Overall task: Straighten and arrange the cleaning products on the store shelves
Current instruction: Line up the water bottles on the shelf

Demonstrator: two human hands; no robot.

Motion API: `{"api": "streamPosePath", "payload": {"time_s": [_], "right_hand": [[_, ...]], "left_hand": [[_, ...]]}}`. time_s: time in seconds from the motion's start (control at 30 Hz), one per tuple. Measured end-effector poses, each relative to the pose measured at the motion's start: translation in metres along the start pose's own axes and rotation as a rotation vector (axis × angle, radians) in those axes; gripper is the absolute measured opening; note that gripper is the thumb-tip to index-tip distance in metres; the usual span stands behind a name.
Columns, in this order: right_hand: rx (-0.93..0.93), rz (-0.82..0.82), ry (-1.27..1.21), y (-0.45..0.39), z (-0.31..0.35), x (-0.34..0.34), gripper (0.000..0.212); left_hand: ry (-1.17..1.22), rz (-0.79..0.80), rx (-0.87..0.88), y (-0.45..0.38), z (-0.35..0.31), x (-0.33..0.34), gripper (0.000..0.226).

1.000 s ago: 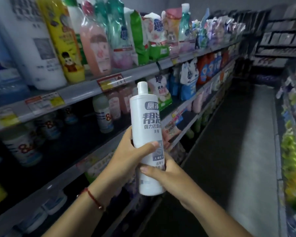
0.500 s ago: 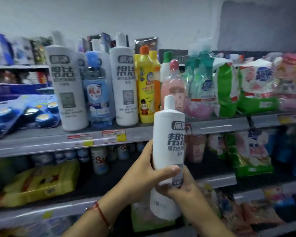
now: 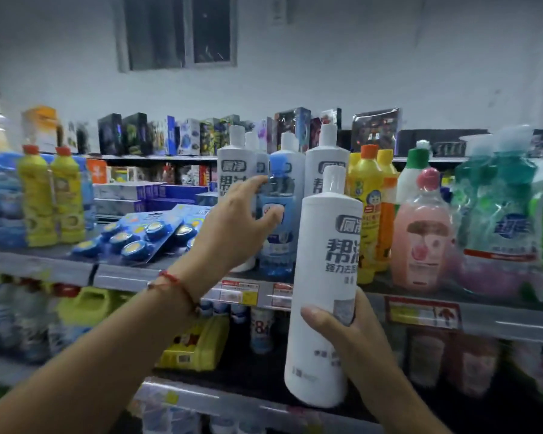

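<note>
Task judged midway: white cleaner bottle (image 3: 325, 277) gripped low by right hand (image 3: 351, 336) at lower centre, not yet shelved; blue bottle (image 3: 278, 220) on shelf (image 3: 123, 277) reached by spread-fingered left hand (image 3: 232, 227).

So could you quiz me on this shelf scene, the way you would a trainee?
1. Which hand grips the tall white plastic bottle with grey lettering in front of the shelves?
2. True or false: the left hand reaches for the clear blue bottle with the blue cap on the grey metal shelf.
3. What stands just right of the yellow bottles with orange caps: the pink bottle with a red round cap, or the blue disc packs?

Key: 1. the right hand. 2. True. 3. The pink bottle.
</note>
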State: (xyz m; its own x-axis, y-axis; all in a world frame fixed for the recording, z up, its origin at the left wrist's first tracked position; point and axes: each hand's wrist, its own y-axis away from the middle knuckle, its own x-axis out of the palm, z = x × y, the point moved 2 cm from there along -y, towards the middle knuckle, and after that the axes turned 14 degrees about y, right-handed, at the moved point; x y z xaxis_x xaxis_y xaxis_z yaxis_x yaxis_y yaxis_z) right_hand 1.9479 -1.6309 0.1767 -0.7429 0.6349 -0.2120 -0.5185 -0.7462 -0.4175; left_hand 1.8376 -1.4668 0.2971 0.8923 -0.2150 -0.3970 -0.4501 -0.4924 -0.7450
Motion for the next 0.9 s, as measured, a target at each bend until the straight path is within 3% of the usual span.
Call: {"api": "streamPosePath", "payload": {"time_s": [0.17, 0.23, 0.4, 0.57, 0.73, 0.9], "right_hand": [[-0.105, -0.057, 0.002, -0.017, 0.026, -0.001, 0.064], [-0.123, -0.086, 0.010, -0.020, 0.031, -0.003, 0.061], [-0.152, -0.156, 0.043, -0.015, 0.034, -0.009, 0.057], [-0.167, -0.213, 0.030, -0.014, 0.035, -0.012, 0.046], [-0.184, -0.275, 0.024, -0.019, 0.042, -0.004, 0.025], [-0.170, -0.342, 0.044, -0.035, 0.048, 0.016, 0.043]], "left_hand": [[-0.520, 0.110, 0.214, -0.053, -0.007, 0.023, 0.074], [-0.679, 0.124, 0.202, -0.067, -0.003, 0.034, 0.076], [-0.819, 0.187, 0.167, -0.074, 0.015, 0.049, 0.067], [-0.623, 0.107, 0.240, -0.061, 0.017, 0.041, 0.065], [-0.121, 0.036, 0.416, -0.023, 0.023, 0.020, 0.058], [0.204, -0.151, 0.310, 0.013, 0.037, -0.007, 0.054]]}}
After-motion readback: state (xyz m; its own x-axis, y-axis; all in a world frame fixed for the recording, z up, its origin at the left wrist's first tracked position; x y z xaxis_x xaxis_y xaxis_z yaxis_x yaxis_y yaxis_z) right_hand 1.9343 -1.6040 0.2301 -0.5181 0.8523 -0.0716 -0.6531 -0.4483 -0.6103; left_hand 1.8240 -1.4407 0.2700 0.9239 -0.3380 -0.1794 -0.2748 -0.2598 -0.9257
